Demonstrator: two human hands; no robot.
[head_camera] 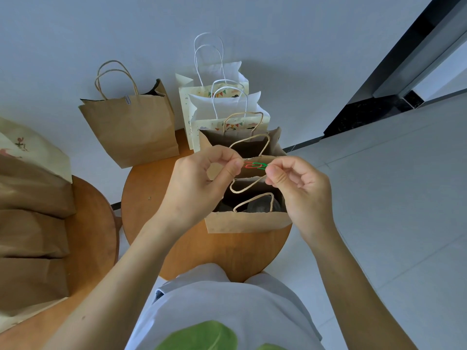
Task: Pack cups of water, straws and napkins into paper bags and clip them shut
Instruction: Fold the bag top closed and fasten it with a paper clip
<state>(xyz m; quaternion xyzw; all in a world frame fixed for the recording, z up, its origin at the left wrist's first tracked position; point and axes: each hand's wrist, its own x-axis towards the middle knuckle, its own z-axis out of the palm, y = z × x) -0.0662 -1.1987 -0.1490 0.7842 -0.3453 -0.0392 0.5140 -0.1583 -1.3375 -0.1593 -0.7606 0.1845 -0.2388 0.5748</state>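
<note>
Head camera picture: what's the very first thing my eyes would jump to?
Right in the middle, the left hand pinches a red paper clip and the right hand pinches a green paper clip, the clips overlapping above an open brown bag on the round wooden table. Behind it stands a row of bags, and to the left a clipped brown bag.

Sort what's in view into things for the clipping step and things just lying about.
For the job: left hand, right hand, red clip, green clip, open brown bag, cup inside it.
Lying about: clipped brown bag, patterned white bags, stacked bags at far left.
</note>
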